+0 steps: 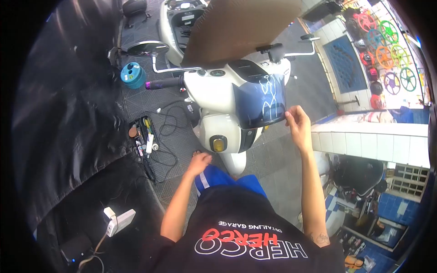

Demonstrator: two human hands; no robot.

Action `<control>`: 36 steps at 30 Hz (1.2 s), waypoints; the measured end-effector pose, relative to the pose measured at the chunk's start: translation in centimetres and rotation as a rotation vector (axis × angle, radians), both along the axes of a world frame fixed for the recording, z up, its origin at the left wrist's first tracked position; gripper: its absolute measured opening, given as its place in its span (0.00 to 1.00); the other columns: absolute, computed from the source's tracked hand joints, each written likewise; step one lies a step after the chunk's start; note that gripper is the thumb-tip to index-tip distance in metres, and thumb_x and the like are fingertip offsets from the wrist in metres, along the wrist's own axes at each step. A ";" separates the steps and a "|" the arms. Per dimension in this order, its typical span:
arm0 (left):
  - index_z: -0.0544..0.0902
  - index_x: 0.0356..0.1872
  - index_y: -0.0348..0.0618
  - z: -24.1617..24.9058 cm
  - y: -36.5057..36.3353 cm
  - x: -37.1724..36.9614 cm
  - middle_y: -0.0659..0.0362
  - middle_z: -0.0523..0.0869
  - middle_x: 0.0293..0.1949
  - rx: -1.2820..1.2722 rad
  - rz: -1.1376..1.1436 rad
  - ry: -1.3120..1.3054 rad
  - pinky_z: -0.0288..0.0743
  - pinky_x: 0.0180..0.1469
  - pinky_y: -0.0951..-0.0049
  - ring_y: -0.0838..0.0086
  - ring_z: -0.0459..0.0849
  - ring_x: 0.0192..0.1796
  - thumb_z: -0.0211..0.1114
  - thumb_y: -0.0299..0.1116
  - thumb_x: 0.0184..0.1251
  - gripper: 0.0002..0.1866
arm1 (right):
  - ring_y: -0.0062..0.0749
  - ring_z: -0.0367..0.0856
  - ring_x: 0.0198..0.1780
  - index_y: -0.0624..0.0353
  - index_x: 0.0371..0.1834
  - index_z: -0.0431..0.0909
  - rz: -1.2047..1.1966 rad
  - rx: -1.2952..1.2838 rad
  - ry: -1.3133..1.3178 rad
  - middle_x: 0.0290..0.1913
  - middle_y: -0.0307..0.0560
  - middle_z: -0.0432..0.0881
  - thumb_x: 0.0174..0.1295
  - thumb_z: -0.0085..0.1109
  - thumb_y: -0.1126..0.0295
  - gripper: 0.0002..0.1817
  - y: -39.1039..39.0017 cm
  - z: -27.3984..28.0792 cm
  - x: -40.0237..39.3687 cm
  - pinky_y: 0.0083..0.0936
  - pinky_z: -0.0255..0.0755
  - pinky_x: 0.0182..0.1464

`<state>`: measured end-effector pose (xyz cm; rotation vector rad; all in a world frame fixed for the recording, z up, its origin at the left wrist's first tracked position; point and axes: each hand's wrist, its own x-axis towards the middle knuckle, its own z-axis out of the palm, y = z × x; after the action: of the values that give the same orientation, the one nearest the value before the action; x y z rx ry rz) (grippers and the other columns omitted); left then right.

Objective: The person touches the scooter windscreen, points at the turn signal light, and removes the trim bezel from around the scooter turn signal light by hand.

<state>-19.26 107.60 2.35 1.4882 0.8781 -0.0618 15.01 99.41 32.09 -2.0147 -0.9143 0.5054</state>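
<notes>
The bare right hand (298,123) touches the glossy, dark-tinted curved windshield (260,102) on the white scooter (211,95).

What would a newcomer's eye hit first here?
Probably the white scooter at centre, its dark visor facing the wearer, with the right hand at the visor's edge. Next, the brightly coloured spoked wheels displayed at upper right, then the teal round container on the floor left of the scooter.

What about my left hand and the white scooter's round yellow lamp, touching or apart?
Apart: head view shows a gap between your left hand and the lamp.
</notes>
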 end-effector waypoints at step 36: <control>0.81 0.47 0.33 13.4 2.2 14.2 0.53 0.90 0.36 0.043 0.392 -0.450 0.81 0.43 0.69 0.70 0.89 0.36 0.62 0.25 0.74 0.07 | 0.41 0.90 0.47 0.62 0.48 0.88 -0.471 -0.806 0.647 0.43 0.59 0.91 0.61 0.70 0.49 0.25 -43.6 -33.3 -12.3 0.38 0.81 0.52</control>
<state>-5.05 109.77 15.71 1.2726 0.7857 0.5633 2.75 55.82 -1.18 -2.3947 0.2171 1.2871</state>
